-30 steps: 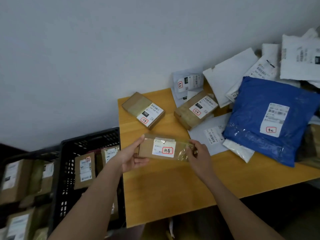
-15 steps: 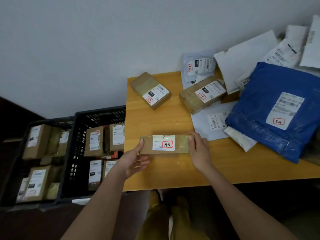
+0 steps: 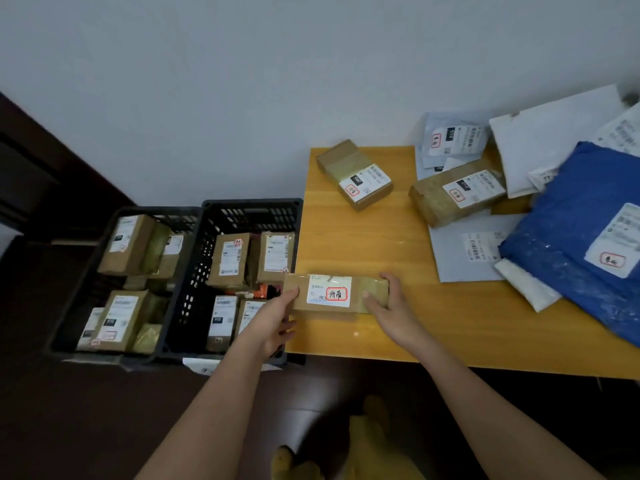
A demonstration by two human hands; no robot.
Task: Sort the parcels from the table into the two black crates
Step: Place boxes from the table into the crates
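Compared with the earlier frames, the held parcel (image 3: 337,293) had shifted leftward to the counter's (image 3: 349,244) left edge, its left end overhanging the nearer black crate (image 3: 194,282). Left hand (image 3: 273,322): thumb on top of the parcel's left end, fingers curled beneath, a closed grip on the box. Right hand (image 3: 391,306): thumb laid on the top face, fingers wrapped over the right end, likewise clasping it. The fingers under the parcel were hidden. Red-outlined handwriting on its white label was too blurred to read.

Right of the right hand, the blue mailer (image 3: 585,233) was cut off by the frame edge; a grey envelope (image 3: 464,251) lay partly beneath it, and white mailers (image 3: 540,140) beyond were also cropped. Beyond the hands, two brown boxes (image 3: 355,173) (image 3: 453,192) rested on the yellow wooden counter, which stood against a pale wall (image 3: 242,81). The floor (image 3: 104,410) below was dark; yellow footwear (image 3: 349,452) showed near the frame's bottom.

Left of the left hand, the nearer crate held several upright labelled cardboard boxes; the farther black crate (image 3: 100,258), touching it, held similar boxes, with detail lost in shadow.
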